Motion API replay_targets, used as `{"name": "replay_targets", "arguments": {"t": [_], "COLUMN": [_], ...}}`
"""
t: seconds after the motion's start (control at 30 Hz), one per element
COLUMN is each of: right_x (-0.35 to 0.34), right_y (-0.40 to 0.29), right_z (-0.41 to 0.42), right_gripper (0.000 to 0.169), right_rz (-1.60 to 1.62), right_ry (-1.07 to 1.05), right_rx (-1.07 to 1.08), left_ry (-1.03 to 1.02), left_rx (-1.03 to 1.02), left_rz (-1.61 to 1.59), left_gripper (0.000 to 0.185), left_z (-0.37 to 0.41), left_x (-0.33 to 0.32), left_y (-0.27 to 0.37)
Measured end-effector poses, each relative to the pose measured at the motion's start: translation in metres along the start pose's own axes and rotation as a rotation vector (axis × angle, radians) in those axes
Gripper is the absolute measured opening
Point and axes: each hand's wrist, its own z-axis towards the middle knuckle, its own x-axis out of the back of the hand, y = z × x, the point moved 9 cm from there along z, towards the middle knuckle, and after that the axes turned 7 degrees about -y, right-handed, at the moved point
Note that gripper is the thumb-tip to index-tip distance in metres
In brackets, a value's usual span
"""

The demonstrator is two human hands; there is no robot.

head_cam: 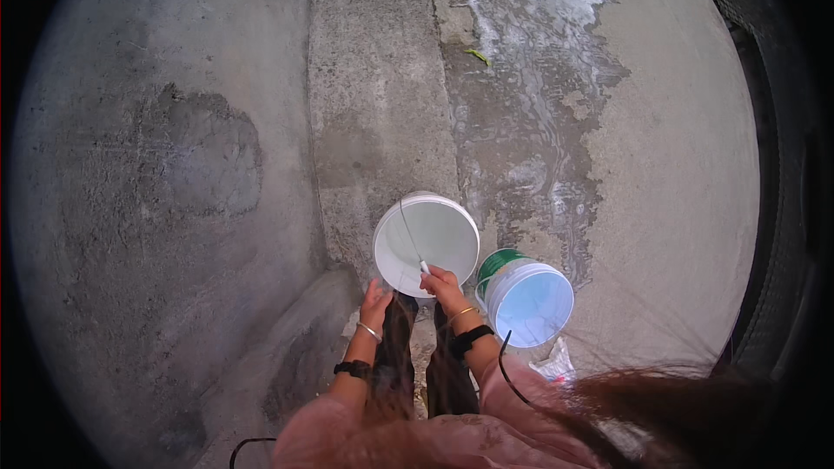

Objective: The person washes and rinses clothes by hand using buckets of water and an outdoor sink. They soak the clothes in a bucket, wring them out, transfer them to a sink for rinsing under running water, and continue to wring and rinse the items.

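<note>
A white plastic bucket stands in front of my legs, its mouth facing up and its inside pale. My right hand is closed around the white grip of the bucket's wire handle, over the near right part of the rim. Just outside the near left rim is my left hand, fingers apart, holding nothing; whether it touches the bucket I cannot tell. To the right, a second white bucket with a green label leans towards me, light blue inside its mouth.
Wet concrete with whitish foam stretches ahead on the right. A small green leaf or pod lies on it. A rough concrete wall rises at the left. Behind the second bucket, nearer me, lies a crumpled white plastic bag.
</note>
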Motion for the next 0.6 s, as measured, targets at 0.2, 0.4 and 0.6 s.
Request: {"name": "replay_targets", "arguments": {"t": [0.2, 0.4, 0.6], "right_x": [-0.047, -0.130, -0.215], "right_y": [0.008, 0.102, 0.113], "right_z": [0.045, -0.071, -0.209], "right_gripper": [0.031, 0.032, 0.035], "right_rz": [-0.431, -1.912, -1.847], "right_ry": [-0.265, -1.361, -1.861], "right_rx": [0.096, 0.348, 0.280], "left_ry": [-0.323, -0.067, 0.373], "left_rx": [-0.116, 0.154, 0.260], "left_rz": [0.239, 0.888, 0.808], "left_gripper": [0.054, 0.058, 0.051], "left_z": [-0.112, -0.282, -0.459], "left_x": [0.014, 0.139, 0.249], "left_y": [-0.100, -0.159, -0.274]}}
